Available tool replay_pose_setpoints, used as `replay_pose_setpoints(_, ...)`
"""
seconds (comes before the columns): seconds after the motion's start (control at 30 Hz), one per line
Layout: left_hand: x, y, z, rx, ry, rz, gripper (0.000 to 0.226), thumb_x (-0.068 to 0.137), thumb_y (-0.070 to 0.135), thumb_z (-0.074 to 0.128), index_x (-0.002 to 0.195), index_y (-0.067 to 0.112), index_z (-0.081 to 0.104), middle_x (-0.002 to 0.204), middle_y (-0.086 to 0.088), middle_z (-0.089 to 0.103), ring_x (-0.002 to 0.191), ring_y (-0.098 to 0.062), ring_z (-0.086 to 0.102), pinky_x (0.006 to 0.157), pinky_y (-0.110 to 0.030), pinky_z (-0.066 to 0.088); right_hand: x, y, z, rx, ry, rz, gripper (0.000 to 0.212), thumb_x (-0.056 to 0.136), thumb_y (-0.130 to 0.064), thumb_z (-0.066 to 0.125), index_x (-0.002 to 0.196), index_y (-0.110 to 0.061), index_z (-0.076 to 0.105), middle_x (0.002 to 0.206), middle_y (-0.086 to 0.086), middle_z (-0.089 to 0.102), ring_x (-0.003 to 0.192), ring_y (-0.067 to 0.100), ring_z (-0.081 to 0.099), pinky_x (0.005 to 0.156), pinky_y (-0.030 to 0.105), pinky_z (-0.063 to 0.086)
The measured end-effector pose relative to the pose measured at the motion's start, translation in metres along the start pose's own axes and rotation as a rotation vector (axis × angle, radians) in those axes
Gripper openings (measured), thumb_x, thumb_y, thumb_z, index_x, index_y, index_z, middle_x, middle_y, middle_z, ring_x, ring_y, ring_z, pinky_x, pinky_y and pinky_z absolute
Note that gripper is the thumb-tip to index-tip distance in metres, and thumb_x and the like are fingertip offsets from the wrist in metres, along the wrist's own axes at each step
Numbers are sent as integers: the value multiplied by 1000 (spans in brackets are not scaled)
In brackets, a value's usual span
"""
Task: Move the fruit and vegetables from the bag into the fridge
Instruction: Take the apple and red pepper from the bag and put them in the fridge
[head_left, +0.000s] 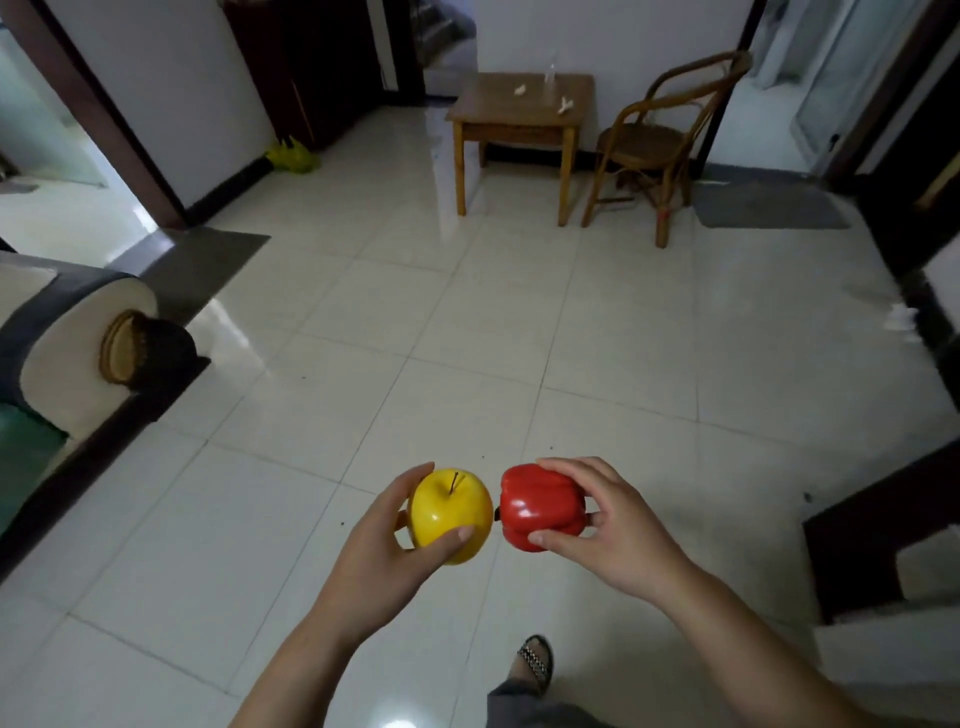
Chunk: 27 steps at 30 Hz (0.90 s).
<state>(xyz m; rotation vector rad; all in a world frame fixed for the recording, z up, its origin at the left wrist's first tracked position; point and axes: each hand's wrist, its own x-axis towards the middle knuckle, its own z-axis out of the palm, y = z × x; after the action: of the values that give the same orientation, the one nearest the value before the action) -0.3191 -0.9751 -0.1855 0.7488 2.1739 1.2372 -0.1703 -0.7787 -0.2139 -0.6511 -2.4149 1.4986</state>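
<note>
– Yellow glossy apple with a dark stem (451, 512): location?
– Held in the left hand (379, 551), low in the middle of the view, above the pale tiled floor (467, 338). Stem end faces up. Fingers (415, 478) curled over the far side, thumb across the near side; clamped on the fruit.
– Item two?
– Red bell pepper, shiny, lobed (540, 506). Held in the right hand (613, 535), fingers wrapped over the top, thumb pressed on the lower near face; likewise clamped. It lies on its side, dark stem stub pointing at the apple.
– Relation between the two?
– Side by side at the same height, apple left, pepper right, just beside one another; contact cannot be told.
– Surroundings?
– Small square wooden surface on four legs (519, 111) against the far wall, bearing a clear bottle and a few white scraps. Curved rattan chair (644, 140) just right of it. Grey floor mat (769, 205) to the chair's right. Yellow plastic bag (291, 156) on the floor by the far-left wall. Rolled sofa arm, grey and cream (67, 322), at the left edge, with a woven basket (124, 345) against its end. One sandalled foot (535, 662) on the tiles below the hands
</note>
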Motion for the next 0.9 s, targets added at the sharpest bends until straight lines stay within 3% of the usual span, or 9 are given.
replay_pose_setpoints(0.3,186,83,40,-46,-61,151,68,62,53,67,125,42,45,122,19,52,105,-14,58,72,-18,46,118,11,-104,84,379,45,64,66,-33,82,120,-45,50,122,-20,52,110,3,53,82,27,55)
replay_pose_setpoints(0.47,285,134,104,-95,-273,230,65,62,50,68,123,41,46,117,26,50,103,-8,57,70,-17,46,155,34,-174,16,618,81,64,68,-31,81,122,-43,47,121,-28,41,108,-4,49,73,16,53)
replay_pose_setpoints(0.57,344,168,147,-109,-401,287,66,61,49,69,122,41,46,118,24,50,102,-7,56,67,-15,47,176,54,-217,34,766,131,64,68,-29,81,122,-38,48,120,-29,40,107,-3,50,71,16,53)
replay_pose_setpoints(0.67,400,205,190,-114,-530,355,66,60,45,70,122,40,47,117,25,49,102,-5,55,63,-12,48,194,72,-260,58,868,198,63,69,-31,80,122,-40,46,120,-26,41,107,6,53,75,24,56)
replay_pose_setpoints(0.9,493,286,303,-55,-846,527,65,62,48,76,120,41,48,117,26,49,99,-7,58,59,-14,51,201,96,-343,-7,1117,398,84,69,-38,78,137,-46,30,121,-29,32,112,4,48,90,28,52)
